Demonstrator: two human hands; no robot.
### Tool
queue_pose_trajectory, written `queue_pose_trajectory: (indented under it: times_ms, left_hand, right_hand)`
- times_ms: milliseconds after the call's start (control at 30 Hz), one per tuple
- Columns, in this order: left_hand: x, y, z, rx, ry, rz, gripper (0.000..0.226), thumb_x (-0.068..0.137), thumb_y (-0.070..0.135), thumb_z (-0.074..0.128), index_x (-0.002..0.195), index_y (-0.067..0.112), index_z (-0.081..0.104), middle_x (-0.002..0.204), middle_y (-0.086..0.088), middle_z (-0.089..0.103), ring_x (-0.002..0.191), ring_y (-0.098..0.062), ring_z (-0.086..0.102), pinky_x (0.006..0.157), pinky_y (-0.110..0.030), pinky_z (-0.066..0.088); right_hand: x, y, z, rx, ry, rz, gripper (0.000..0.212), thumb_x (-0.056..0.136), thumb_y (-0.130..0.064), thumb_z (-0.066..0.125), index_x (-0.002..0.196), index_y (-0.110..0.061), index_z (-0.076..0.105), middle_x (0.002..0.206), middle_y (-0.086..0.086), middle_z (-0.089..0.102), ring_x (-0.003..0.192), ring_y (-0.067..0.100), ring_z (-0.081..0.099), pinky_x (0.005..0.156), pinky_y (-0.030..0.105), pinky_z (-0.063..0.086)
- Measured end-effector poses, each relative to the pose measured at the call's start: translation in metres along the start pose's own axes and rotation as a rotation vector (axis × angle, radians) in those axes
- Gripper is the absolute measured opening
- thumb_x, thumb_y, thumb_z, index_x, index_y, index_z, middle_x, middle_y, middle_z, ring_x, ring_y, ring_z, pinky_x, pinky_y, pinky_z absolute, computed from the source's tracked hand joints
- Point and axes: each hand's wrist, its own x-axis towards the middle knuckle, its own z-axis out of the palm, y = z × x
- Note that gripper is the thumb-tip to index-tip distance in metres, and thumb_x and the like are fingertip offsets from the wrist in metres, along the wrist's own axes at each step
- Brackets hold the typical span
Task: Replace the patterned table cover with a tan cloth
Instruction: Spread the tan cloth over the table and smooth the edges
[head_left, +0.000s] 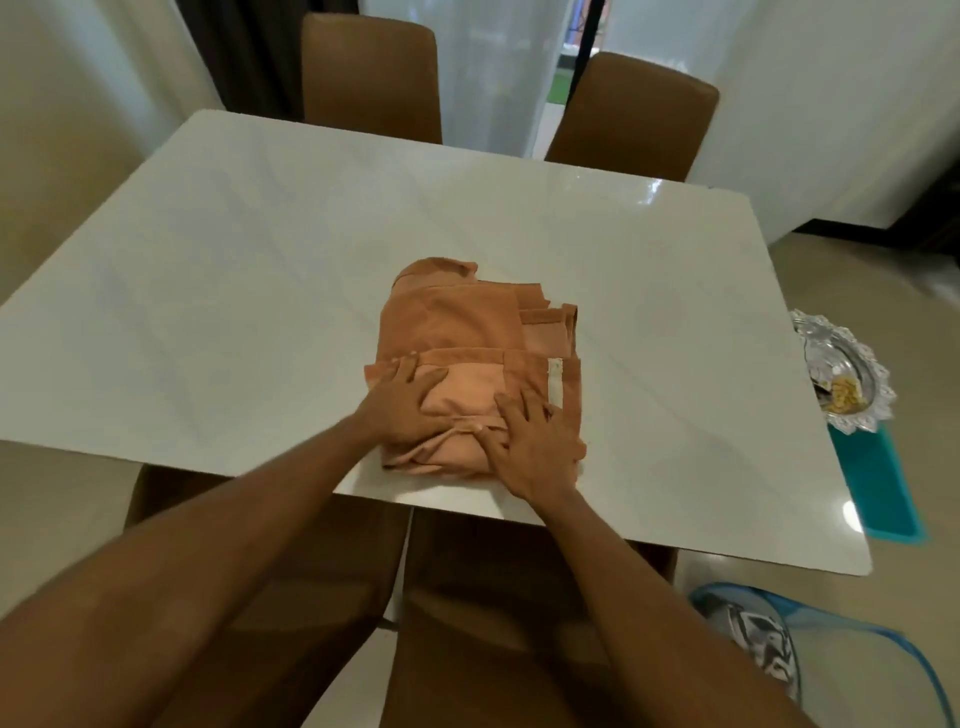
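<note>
A folded tan cloth (467, 332) lies on the bare white marble table (260, 291), close to the near edge. My left hand (410, 402) lies on the cloth's near left part, fingers spread over a fold. My right hand (535, 449) covers the near right corner, fingers spread. Both thumbs meet at a fold between the hands and take hold of the fabric there. A black-and-white patterned fabric (758, 644) sits in a blue mesh basket (883, 654) on the floor at the lower right.
Two brown chairs (371, 78) (631, 117) stand at the far side, and another brown chair (493, 623) is tucked under the near edge. A silver ornate tray (841, 371) rests on a teal stool (878, 488) to the right of the table.
</note>
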Motion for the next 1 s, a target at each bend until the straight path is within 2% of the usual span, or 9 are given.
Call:
queue_pose_trajectory:
  times_ms: [100,200,267,367,500,600,700,900,1000]
  left_hand:
    - [0.019,0.021,-0.014,0.162,0.125,0.102,0.074,0.082,0.055,0.056,0.15,0.029,0.038,0.163,-0.012,0.023,0.15,-0.036,0.018,0.119,-0.051,0.025]
    - [0.006,0.078,0.003,0.038,0.38,0.337,0.037,0.088,0.036,0.053,0.123,0.023,0.059,0.129,-0.003,0.06,0.115,-0.023,0.054,0.099,-0.046,0.046]
    - [-0.009,0.107,0.027,0.005,0.317,0.424,0.042,0.086,0.054,0.051,0.122,0.031,0.055,0.126,0.002,0.057,0.112,-0.019,0.051,0.097,-0.046,0.045]
    - [-0.014,0.127,0.056,0.306,0.185,0.372,0.079,0.076,0.08,0.045,0.142,0.037,0.037,0.152,-0.002,0.032,0.137,-0.028,0.03,0.103,-0.051,0.035]
    - [0.0,0.133,0.045,0.338,0.242,0.379,0.06,0.09,0.06,0.05,0.142,0.031,0.04,0.151,-0.003,0.038,0.135,-0.03,0.035,0.099,-0.049,0.043]
    - [-0.001,0.144,0.017,-0.052,0.284,0.463,0.036,0.099,0.041,0.052,0.131,0.025,0.056,0.123,0.002,0.064,0.11,-0.017,0.058,0.091,-0.026,0.046]
    - [-0.002,0.136,-0.003,-0.336,0.503,0.178,0.023,0.104,0.036,0.045,0.116,0.02,0.056,0.098,0.011,0.058,0.087,-0.011,0.056,0.078,-0.012,0.038]
    - [0.005,0.072,-0.064,-1.11,0.717,-0.236,0.027,0.098,0.03,0.054,0.116,0.011,0.058,0.105,-0.002,0.066,0.102,-0.025,0.065,0.087,-0.039,0.055]
    - [-0.003,0.007,-0.099,-1.394,0.885,-0.216,0.02,0.089,0.022,0.061,0.106,0.015,0.068,0.102,-0.003,0.071,0.097,-0.025,0.07,0.087,-0.038,0.058]
  right_hand:
    - [-0.011,0.022,-0.01,0.278,0.192,0.01,0.059,0.1,-0.065,0.042,0.14,-0.025,0.055,0.148,0.0,0.052,0.136,0.021,0.045,0.115,0.043,0.036]
    - [-0.026,0.043,-0.014,0.569,0.321,0.211,0.043,0.1,-0.052,0.052,0.133,-0.025,0.059,0.136,-0.002,0.055,0.121,0.015,0.05,0.099,0.032,0.045]
    - [-0.03,0.054,-0.014,0.645,0.371,0.389,0.038,0.101,-0.048,0.051,0.129,-0.024,0.059,0.134,-0.001,0.054,0.119,0.015,0.05,0.098,0.033,0.048]
    - [-0.028,0.072,-0.016,0.861,0.351,0.66,0.031,0.104,-0.037,0.052,0.13,-0.022,0.06,0.133,0.0,0.054,0.118,0.016,0.055,0.095,0.029,0.047]
    - [-0.023,0.083,-0.024,0.835,0.214,0.648,0.03,0.106,-0.037,0.046,0.125,-0.02,0.062,0.12,-0.001,0.066,0.103,0.014,0.059,0.085,0.028,0.044]
    - [-0.019,0.084,-0.028,0.887,0.173,0.66,0.033,0.107,-0.041,0.043,0.125,-0.022,0.061,0.117,-0.002,0.067,0.102,0.015,0.062,0.084,0.03,0.046]
    - [-0.011,0.076,-0.036,0.936,0.302,0.693,0.031,0.107,-0.036,0.044,0.124,-0.018,0.063,0.117,0.001,0.068,0.106,0.02,0.063,0.089,0.032,0.05]
    - [0.014,0.022,-0.051,0.719,0.392,0.257,0.023,0.104,-0.033,0.05,0.115,-0.02,0.065,0.109,-0.006,0.065,0.1,0.011,0.055,0.085,0.018,0.042]
    - [0.034,-0.017,-0.039,0.556,0.183,0.068,0.046,0.101,-0.046,0.041,0.133,-0.018,0.058,0.132,0.004,0.06,0.119,0.022,0.053,0.103,0.035,0.043]
